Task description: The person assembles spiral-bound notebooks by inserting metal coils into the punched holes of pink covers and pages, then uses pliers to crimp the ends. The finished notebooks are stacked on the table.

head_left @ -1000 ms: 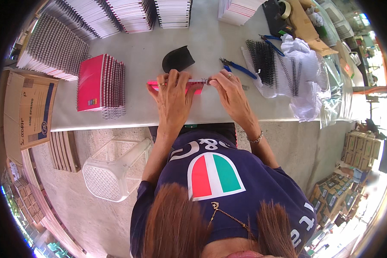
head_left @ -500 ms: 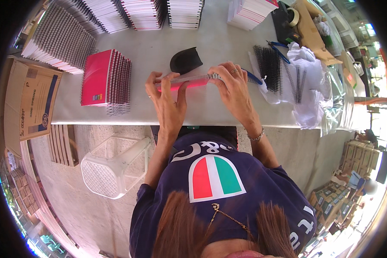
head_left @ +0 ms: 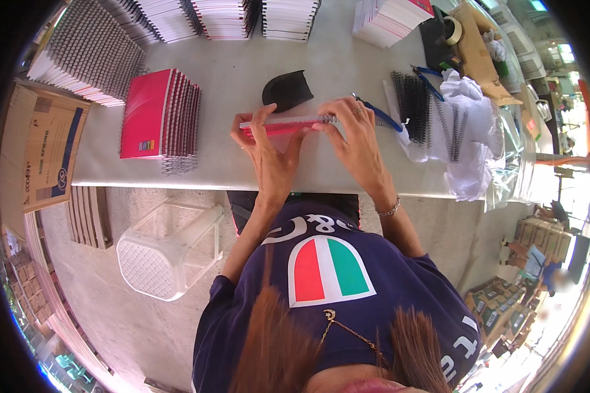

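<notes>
A pink-covered notebook (head_left: 283, 127) stands on its edge above the table, its punched side upward. My left hand (head_left: 272, 160) grips it, fingers behind and thumb along the front near the middle. My right hand (head_left: 362, 147) pinches a wire spiral coil (head_left: 333, 120) at the notebook's right end. Part of the coil sticks out past my right fingers, and how far it runs into the holes is too small to tell. Just beyond the notebook lies a black curved piece (head_left: 287, 90). Blue-handled pliers (head_left: 381, 116) rest right beside my right hand.
Pink spiral notebooks (head_left: 144, 118) are stacked at left, with larger notebook stacks (head_left: 88, 49) behind. Loose black coils (head_left: 411, 105) and crumpled white paper (head_left: 472, 124) lie at right, near more blue-handled pliers (head_left: 428, 82). A cardboard box (head_left: 49, 147) and white stool (head_left: 170, 252) stand at left.
My left thumb has slid right along the notebook, toward my right hand. The notebook now sits a little more level. My right hand stays at the coil.
</notes>
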Motion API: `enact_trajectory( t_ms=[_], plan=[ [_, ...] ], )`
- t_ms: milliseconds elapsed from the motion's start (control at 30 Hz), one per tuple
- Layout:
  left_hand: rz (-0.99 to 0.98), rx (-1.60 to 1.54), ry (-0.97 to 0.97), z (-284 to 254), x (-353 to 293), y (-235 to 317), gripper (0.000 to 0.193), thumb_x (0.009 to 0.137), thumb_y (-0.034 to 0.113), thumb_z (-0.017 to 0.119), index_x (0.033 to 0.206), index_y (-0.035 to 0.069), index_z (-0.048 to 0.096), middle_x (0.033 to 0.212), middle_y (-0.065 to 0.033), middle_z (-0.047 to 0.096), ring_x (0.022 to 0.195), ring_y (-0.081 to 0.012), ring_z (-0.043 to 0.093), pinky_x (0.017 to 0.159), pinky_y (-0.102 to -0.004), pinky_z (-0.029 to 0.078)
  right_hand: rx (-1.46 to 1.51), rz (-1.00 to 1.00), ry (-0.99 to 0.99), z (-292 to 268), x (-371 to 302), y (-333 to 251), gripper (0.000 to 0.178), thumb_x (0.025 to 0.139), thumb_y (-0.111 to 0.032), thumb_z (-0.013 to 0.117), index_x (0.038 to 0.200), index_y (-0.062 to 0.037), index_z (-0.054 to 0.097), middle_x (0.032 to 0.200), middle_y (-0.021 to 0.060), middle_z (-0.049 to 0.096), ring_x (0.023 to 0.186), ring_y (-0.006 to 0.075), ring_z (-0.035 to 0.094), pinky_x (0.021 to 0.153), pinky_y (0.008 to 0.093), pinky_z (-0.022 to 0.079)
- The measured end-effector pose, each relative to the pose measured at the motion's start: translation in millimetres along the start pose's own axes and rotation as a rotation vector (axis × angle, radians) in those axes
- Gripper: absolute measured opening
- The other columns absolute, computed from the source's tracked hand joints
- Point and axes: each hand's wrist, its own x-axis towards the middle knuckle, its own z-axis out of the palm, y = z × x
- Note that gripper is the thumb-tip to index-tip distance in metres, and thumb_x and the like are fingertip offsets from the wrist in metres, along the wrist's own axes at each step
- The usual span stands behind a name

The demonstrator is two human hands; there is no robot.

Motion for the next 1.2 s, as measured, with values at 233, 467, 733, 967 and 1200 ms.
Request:
enact_trajectory(
  t_ms=[233,467,733,967,1200],
  plan=[
    [-0.005,-0.035,-0.117,-12.3,7.6,-23.9,0.060,0.069,0.019,0.089,0.110,0.007,0.047,0.117,-0.0165,0.044,0.113,-0.0355,0.038,0.095,-0.0487,0.036,0.193,0.010,-0.316,-19.8,13.7,14.1,0.014,0.091,-0.011,0.063,0.104,-0.0071,0.063,0.110,0.0105,0.061,0.104,0.0297,0.055,0.094,0.0432,0.039],
    [0.053,-0.084,-0.166,-48.6,20.1,-47.4,0.065,0.061,0.019,0.092,0.107,0.009,0.048,0.109,-0.0133,0.043,0.113,-0.0343,0.039,0.096,-0.0473,0.037,0.102,-0.187,-0.313,12.7,76.2,50.4,0.041,0.082,0.004,0.067,0.120,-0.0092,0.059,0.131,0.0122,0.054,0.123,0.0333,0.051,0.102,0.0412,0.041],
    [0.085,-0.037,-0.152,-58.3,14.4,-65.1,0.071,0.056,0.029,0.095,0.107,0.008,0.049,0.106,-0.0144,0.043,0.108,-0.0358,0.040,0.090,-0.0482,0.041,-0.133,0.000,-0.438,18.8,52.9,25.8,0.050,0.078,-0.023,0.079,0.119,-0.0046,0.057,0.116,0.0229,0.055,0.110,0.0387,0.055,0.094,0.0434,0.045],
    [0.121,-0.071,-0.165,-58.9,20.5,-58.6,0.077,0.050,0.032,0.096,0.106,0.009,0.049,0.105,-0.0131,0.043,0.106,-0.0340,0.040,0.087,-0.0483,0.041,-0.227,-0.056,-0.520,0.4,33.1,4.4,0.049,0.071,-0.019,0.083,0.111,-0.0076,0.057,0.136,0.0152,0.044,0.125,0.0386,0.046,0.102,0.0439,0.041],
    [0.148,-0.073,-0.179,-53.5,20.0,-59.5,0.081,0.049,0.033,0.096,0.108,0.008,0.048,0.105,-0.0117,0.044,0.105,-0.0336,0.040,0.088,-0.0471,0.040,0.236,-0.050,-0.469,16.8,34.8,51.1,0.049,0.069,-0.008,0.082,0.111,-0.0089,0.057,0.151,0.0115,0.030,0.135,0.0366,0.038,0.109,0.0449,0.037]
  ],
)
